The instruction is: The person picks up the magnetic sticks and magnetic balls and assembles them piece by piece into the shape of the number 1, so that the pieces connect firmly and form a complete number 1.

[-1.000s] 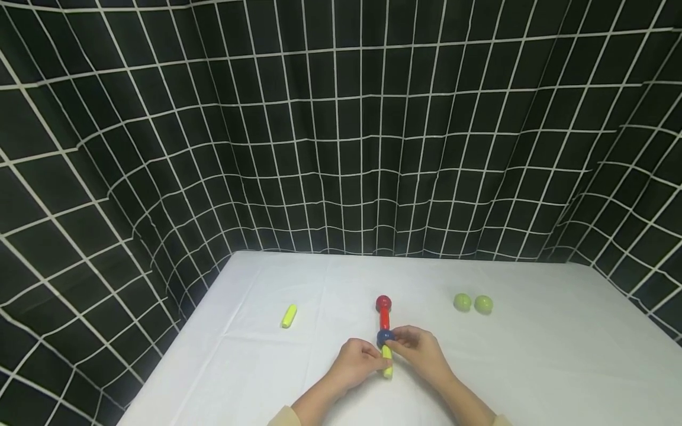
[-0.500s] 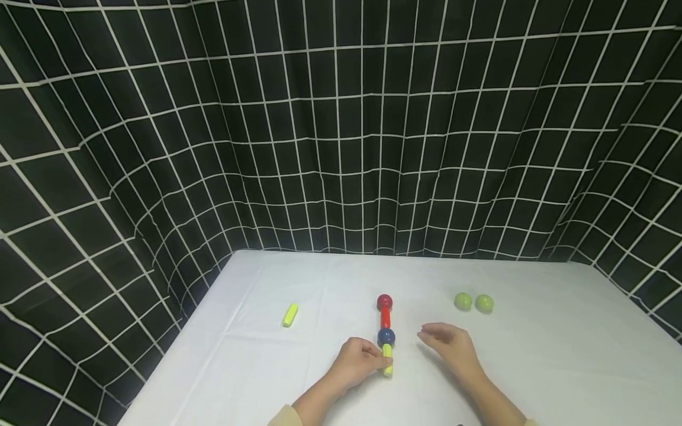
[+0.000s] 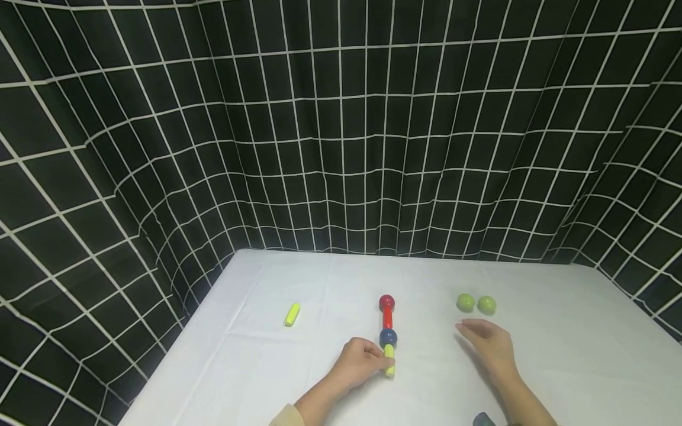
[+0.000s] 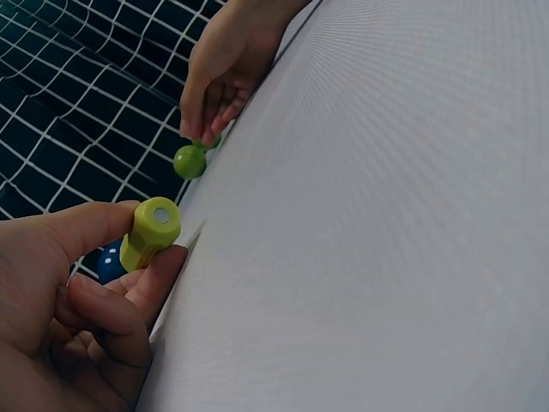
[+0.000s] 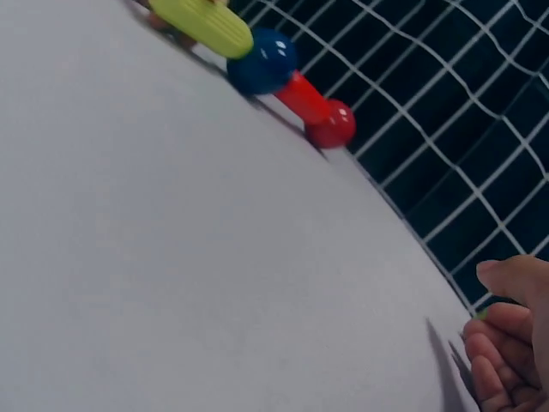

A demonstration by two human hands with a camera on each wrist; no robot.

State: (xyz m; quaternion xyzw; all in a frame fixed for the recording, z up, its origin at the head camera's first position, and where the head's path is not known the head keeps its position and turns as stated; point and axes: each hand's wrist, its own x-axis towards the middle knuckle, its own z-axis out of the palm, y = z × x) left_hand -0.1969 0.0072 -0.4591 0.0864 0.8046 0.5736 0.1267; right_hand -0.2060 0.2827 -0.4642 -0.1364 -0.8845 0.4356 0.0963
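My left hand (image 3: 356, 362) pinches a yellow-green rod (image 4: 154, 232) between thumb and fingers; a round grey disc shows in its end. The rod's far end meets a blue ball (image 3: 388, 338). From there a red rod (image 3: 388, 318) runs on to a red ball (image 3: 387, 302), all in one straight line on the cloth. My right hand (image 3: 489, 346) is over the right part of the table with relaxed fingers and holds nothing. Just beyond its fingertips lie two green balls (image 3: 466, 303), side by side.
Another yellow-green rod (image 3: 292, 315) lies to the left on the white-covered table (image 3: 250, 355). A black curtain (image 3: 341, 148) with a white grid surrounds the table's back and sides. Something grey-blue (image 3: 483, 419) shows at the bottom edge, beside my right forearm.
My right hand has let go of the blue ball and moved right, close to the green balls. The left hand keeps its pinch on the yellow-green rod.
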